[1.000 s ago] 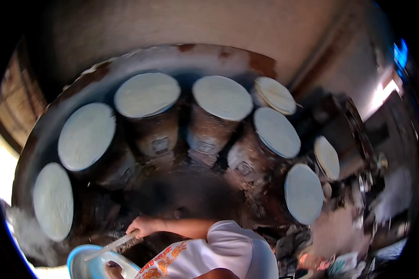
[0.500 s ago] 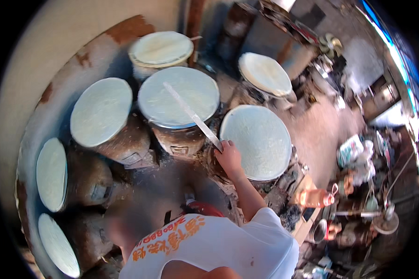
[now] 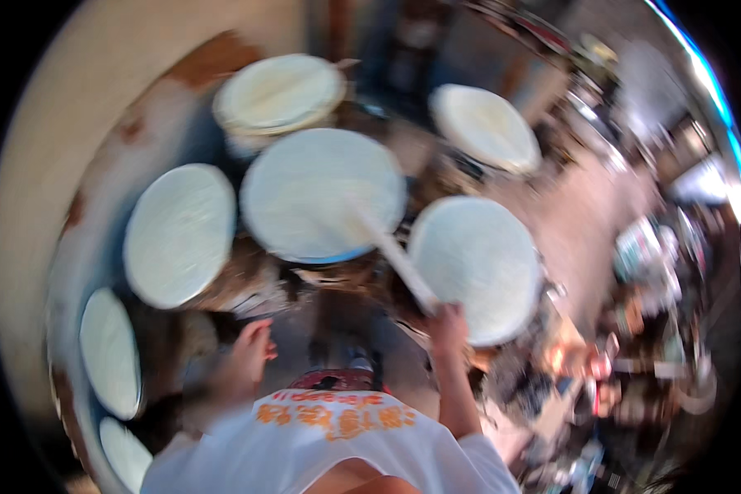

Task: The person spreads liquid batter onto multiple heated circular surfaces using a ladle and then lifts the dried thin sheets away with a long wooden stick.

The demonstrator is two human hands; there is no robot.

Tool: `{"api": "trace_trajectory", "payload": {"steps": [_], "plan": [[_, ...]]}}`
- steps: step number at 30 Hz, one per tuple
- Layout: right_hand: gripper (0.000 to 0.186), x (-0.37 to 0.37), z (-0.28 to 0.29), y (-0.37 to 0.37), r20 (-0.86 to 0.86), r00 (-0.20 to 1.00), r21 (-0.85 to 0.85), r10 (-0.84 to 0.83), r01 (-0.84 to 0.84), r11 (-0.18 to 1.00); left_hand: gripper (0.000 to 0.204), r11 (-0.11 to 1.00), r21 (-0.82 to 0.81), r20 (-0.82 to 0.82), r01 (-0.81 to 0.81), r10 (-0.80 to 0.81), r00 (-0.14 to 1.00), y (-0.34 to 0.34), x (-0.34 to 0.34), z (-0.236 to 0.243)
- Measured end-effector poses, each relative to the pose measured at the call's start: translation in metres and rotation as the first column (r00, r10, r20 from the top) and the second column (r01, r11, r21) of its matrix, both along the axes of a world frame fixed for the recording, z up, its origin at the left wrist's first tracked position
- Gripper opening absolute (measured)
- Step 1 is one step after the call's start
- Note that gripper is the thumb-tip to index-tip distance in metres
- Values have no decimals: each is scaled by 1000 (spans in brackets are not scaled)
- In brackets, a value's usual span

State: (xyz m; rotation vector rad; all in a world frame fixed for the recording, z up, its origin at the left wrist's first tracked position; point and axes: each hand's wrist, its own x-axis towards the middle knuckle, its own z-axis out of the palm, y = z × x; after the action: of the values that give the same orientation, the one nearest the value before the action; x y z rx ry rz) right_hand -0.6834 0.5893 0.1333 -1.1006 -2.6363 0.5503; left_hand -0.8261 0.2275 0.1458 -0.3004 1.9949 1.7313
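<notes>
My right hand [image 3: 448, 325] is closed round one end of a long, flat, pale stick [image 3: 403, 267]. The stick slants away to the left, its blurred far end over the middle round griddle [image 3: 325, 193], which carries a thin, pale sheet. Just beyond my right hand lies a second pale-coated round griddle [image 3: 476, 267]. My left hand [image 3: 253, 352] hangs in front of the left griddle [image 3: 181, 235], smeared by motion. Its fingers are loosely bent and somewhat apart, and I see nothing held in them.
More pale-topped rounds stand at the back left [image 3: 280, 92], the back right [image 3: 486, 128] and along the left [image 3: 111, 354]. A curved wall [image 3: 82, 156] bounds the left side. Cluttered goods, with a bottle [image 3: 580, 361] among them, fill the right. Bare floor shows at the right [image 3: 576, 222].
My right hand has shifted right and slightly nearer, drawing the stick's far end nearer across the middle griddle. My left hand, a blur before, has come up into clearer view. The whole view has shifted.
</notes>
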Motion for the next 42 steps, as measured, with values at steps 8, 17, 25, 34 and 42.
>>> {"api": "trace_trajectory", "payload": {"steps": [8, 17, 25, 34, 42], "plan": [[24, -28, 4, -72, -297, 940, -144, 168, -218, 965, 28, 989, -41, 48, -144, 146, 988, -65, -49, -74], [14, -77, 47, -151, -300, 951, -637, 71, -255, 727, 29, 671, -101, 605, -734, 627, 490, -109, -137, -310], [19, -22, 39, -143, -225, 963, -295, 146, -210, 932, 18, 246, 78, 696, -966, 681, 229, -113, -181, -411], [17, -15, 26, -153, -195, 980, -427, 48, -129, 895, 14, 178, -45, 531, -983, 838, 128, -92, -174, -397], [13, -92, 17, -168, -245, 957, -867, 158, -289, 407, 71, 775, 538, 665, -331, -150, 732, -61, -97, -235]]}}
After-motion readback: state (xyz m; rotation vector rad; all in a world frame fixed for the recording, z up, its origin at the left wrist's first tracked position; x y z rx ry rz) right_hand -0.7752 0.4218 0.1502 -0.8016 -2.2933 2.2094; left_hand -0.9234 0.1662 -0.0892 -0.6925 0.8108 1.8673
